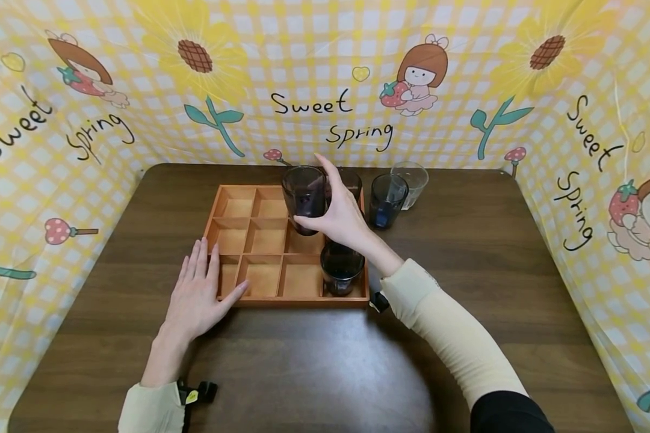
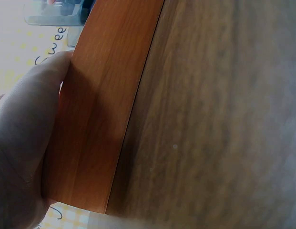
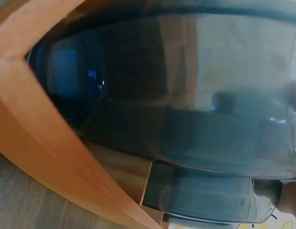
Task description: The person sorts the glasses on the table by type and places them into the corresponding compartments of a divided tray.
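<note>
- Right hand: grip is round a dark glass, thumb on the near side, a finger reaching toward the far rim; how hard it squeezes, can't tell.
- Dark glass: roughly upright, at the back row of the wooden tray, third compartment from the left; whether its base touches down, can't tell.
- Left hand: grip released, fingers extended, resting at the tray's front left corner, thumb over the front wall.
- Second glass: back right compartment, partly behind the right hand.
- Third glass: front right compartment.
- Fourth glass: dark, on the desk just right of the tray; clear glass just behind it, touching or not, can't tell.
- Handling, judged: the dark glass looks stiff, smooth, likely slippery, fairly light; could chip on a wooden divider if tipped.
- Hold: best round the upper sides, thumb opposite fingers, base left free; moderate squeeze, keep it level.
- Tray: looks stiff; flat hand on the corner should steady it.
</note>
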Tool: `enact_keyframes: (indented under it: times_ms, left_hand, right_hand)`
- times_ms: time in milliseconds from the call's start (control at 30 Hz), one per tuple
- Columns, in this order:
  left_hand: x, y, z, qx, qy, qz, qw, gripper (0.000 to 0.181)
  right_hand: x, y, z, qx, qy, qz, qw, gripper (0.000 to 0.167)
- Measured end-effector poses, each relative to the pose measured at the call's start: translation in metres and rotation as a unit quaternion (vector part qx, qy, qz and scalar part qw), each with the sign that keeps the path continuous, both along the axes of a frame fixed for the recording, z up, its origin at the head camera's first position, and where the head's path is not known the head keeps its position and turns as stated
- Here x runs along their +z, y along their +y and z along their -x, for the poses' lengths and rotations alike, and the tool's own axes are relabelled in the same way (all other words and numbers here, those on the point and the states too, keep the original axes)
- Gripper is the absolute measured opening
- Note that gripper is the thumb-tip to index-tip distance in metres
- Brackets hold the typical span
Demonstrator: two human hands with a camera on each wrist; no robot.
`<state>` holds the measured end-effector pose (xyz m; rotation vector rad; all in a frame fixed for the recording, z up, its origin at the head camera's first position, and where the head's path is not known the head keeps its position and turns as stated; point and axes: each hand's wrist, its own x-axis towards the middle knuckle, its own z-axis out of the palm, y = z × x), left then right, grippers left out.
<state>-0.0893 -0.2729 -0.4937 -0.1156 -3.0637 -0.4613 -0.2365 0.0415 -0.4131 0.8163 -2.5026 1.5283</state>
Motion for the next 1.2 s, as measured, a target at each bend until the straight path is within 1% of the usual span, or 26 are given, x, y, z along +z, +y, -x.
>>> enact_keyframes:
  times_ms: [100,233,400,500,667,933,1200]
  left_hand:
    - [0.0011,0.0001,0.0000,0.000,0.000,-0.001,1.0000,0.111]
    - [0.0022,0.0002,0.0003,0.001,0.001,0.000,1.0000,0.111]
    - [0.0025,0.0006,0.0003,0.001,0.001,0.000,1.0000,0.111]
    - [0.0025,0.0010,0.0008,0.001,0.000,-0.001,1.0000,0.111]
    - [0.0027,0.0016,0.0015,0.000,0.001,0.002,1.0000,0.111]
    - [0.0023,0.0014,0.0000,0.001,0.001,0.002,1.0000,0.111]
    - [0.0002,0.0013,-0.0010,-0.001,0.002,-0.004,1.0000,0.111]
  right_hand:
    - [-0.0009,-0.0003,0.0013,0.008,0.014,-0.015,0.9998,0.111]
    - [-0.0015,-0.0007,0.0017,0.015,0.008,-0.055,0.9984,0.102]
    - [-0.0028,-0.0012,-0.0008,0.021,0.013,-0.120,0.9925,0.099]
    - [-0.0024,-0.0013,-0.0013,0.025,0.014,-0.144,0.9891,0.099]
    - [-0.0026,-0.0023,-0.0005,0.019,0.017,-0.171,0.9849,0.100]
    - [-0.0021,-0.0048,-0.0011,0.008,0.040,-0.201,0.9787,0.094]
    - [0.0004,-0.0081,-0.0033,0.002,0.039,-0.241,0.9697,0.091]
